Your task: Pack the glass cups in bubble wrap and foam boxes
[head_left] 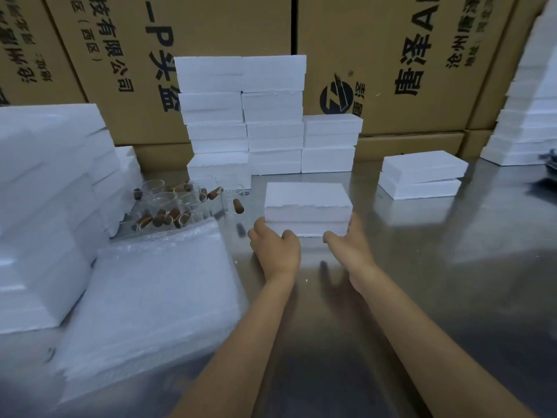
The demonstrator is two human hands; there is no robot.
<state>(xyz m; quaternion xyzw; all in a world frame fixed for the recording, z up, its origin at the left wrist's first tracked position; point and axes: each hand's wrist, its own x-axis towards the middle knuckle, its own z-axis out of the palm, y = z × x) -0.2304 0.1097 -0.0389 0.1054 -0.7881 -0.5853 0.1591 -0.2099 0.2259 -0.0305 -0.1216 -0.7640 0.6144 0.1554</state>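
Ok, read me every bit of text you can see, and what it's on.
"技有限公司", "(西区)", "P头盔": middle carton, printed sideways.
"唐泽", "沧州唐泽", "地址": right carton, also sideways; smaller print is unreadable.
Far-left carton: too blurred to read.
Front foam box: no text.

White foam box (307, 203); seemingly brown-handled cups (168, 203)

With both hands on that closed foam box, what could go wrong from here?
1. The foam box is gripped only at its near corners by the left hand and right hand; its lid might slip off.
2. The glass cups stand close by on the left; a sideways move might knock them.
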